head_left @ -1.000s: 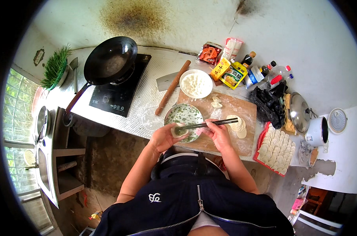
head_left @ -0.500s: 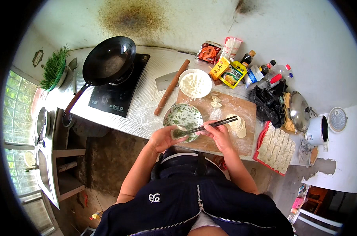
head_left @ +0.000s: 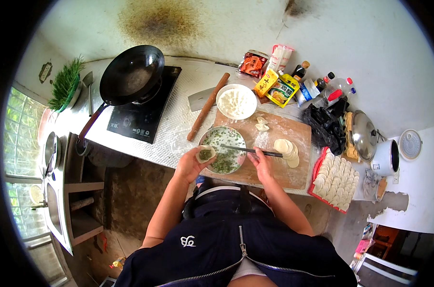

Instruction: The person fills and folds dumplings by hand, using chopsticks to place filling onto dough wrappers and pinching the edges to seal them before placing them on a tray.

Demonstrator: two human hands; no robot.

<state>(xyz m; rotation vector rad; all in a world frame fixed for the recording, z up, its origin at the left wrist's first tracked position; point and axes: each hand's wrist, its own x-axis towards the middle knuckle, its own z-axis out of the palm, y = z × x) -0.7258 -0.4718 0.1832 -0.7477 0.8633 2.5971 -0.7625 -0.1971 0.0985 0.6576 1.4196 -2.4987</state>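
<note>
My left hand is closed around the edge of a round dumpling wrapper with green filling in its middle, at the left rim of the filling bowl. Inside that bowl is a pale mix flecked with chopped greens. My right hand grips a pair of dark chopsticks that lie almost level, tips over the bowl. Right of this hand, a small overlapping pile of flat wrappers rests on the floured wooden board. Small dough pieces sit behind the bowl.
A white bowl of flour, a rolling pin and a cleaver lie behind. Rows of folded dumplings fill a red-edged tray at right. A black wok stands on the induction cooker at left. Seasoning packets and bottles line the wall.
The chopsticks have moved off the wrapper and swung level, their tips now over the filling bowl. My left hand has shifted slightly left and up, the filled wrapper now facing up.
</note>
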